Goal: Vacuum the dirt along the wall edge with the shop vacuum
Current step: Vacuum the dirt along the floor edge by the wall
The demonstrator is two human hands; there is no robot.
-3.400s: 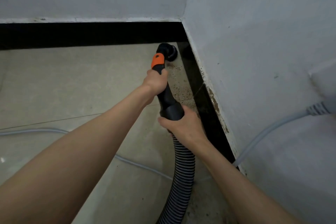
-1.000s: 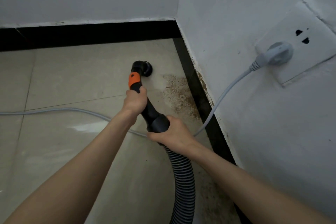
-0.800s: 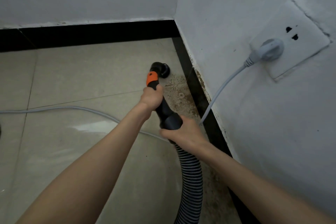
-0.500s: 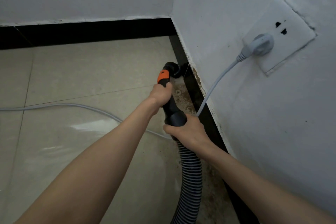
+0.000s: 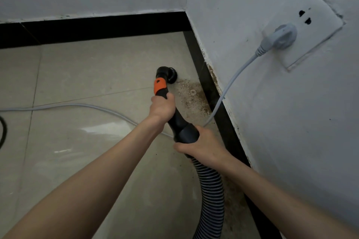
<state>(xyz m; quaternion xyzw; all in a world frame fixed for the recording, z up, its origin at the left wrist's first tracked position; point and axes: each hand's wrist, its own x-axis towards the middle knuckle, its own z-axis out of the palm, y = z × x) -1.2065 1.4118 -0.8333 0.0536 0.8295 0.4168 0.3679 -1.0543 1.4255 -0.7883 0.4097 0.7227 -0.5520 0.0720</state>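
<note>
Glossy floor tiles, ribbed plastic hose, matt, rough-painted wall.

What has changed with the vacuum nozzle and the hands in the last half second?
The nozzle moved left, off the black baseboard to the dirt patch's left edge. Unchanged: left hand grips the wand, right hand the hose cuff; plug in socket.

Both hands, left ahead of right, fingers curled.
</note>
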